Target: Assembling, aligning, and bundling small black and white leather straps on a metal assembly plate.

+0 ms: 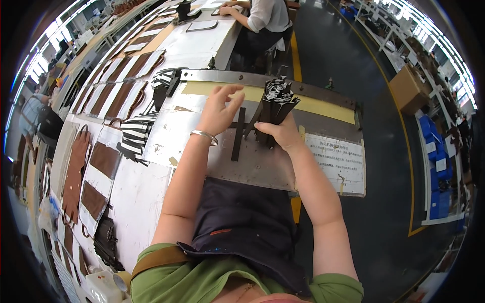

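The right hand (284, 133) is clamped around a bundle of dark strips (275, 107) above the metal plate (255, 169), right of the plate's middle. The bundle's long axis stands steeply: its upper end, a ragged cluster of cut tips with pale edges, faces up and slightly toward the plate's far side, while the lower end points down at the plate. Whether that lower end touches the metal I cannot tell. One strip splays from the bundle's left side, slanting down and leftward.

The left hand (222, 107) is above the plate's left half, apart from the right one, fingers bent and thumb held away from them, with nothing visible in its grasp. A single dark strip (239, 135) lies on the plate between the hands, its long axis running from the near edge toward the far edge, the far end leaning slightly right.

Along the plate's far edge runs a metal bar (217, 76), with a yellow band (323, 111) on its near side. A printed sheet (336, 164) covers the plate's right part. Left of the plate, black-and-white strips (137, 132) lie heaped on the white table (136, 197).
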{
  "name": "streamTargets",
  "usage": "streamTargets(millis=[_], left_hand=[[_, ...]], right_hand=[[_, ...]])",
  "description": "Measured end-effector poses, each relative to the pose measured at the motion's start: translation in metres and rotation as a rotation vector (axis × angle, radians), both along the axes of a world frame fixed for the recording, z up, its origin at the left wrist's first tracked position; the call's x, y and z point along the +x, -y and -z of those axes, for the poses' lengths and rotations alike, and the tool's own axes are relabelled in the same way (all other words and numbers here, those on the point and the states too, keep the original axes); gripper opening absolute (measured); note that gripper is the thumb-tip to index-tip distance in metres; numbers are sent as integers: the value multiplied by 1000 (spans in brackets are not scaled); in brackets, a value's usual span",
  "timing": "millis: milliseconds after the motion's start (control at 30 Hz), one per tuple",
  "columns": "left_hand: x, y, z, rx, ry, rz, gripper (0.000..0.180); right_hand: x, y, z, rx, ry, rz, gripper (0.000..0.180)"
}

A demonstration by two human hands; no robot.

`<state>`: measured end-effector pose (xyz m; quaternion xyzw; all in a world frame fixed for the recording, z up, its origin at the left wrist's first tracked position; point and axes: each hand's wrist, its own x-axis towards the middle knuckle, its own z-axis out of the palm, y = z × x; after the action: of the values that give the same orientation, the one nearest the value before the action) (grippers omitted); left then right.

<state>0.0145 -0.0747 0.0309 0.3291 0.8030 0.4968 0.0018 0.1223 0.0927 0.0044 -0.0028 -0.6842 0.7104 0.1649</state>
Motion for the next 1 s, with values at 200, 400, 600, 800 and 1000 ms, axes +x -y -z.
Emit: streamTargets(millis=[200, 400, 600, 800, 1000], left_hand=[[8, 20, 11, -472, -113, -2, 60], [2, 15, 2, -555, 28, 180, 30], [-10, 20, 4, -577, 9, 98, 26], [-4, 32, -16, -800, -101, -17, 22], [-13, 44, -56, -1105, -158, -80, 24]], right_hand=[[6, -5, -17, -75, -220, 89, 29], [-1, -12, 0, 53, 18, 113, 27], [0, -9, -3, -80, -31, 129, 27], [-2, -10, -3, -137, -19, 175, 25], [1, -11, -11, -147, 19, 232, 23]])
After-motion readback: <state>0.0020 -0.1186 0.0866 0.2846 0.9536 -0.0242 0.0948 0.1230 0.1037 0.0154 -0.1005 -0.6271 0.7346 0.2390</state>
